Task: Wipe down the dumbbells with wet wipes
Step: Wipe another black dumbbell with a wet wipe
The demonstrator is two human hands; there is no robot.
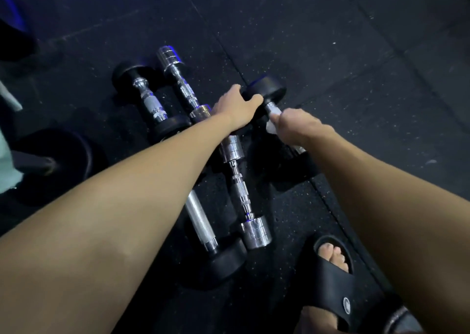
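Note:
Several dumbbells lie on a dark rubber floor. My left hand (236, 105) grips the far black head of a black-headed dumbbell (269, 89) at the right of the group. My right hand (297, 127) is closed around its chrome handle with a white wet wipe (271, 124) pressed against the bar. The near head of this dumbbell is mostly hidden under my right wrist. To the left lie a chrome dumbbell (239, 181), another chrome dumbbell (178, 79), a black-headed dumbbell (150, 102) and one with a long plain bar (201, 221).
My foot in a black slide sandal (335, 270) rests at the lower right, close to the chrome dumbbell's near end. A black weight plate or base (63, 155) sits at the left, beside a pale cloth edge. Bare rubber flooring (356, 41) stretches beyond the dumbbells.

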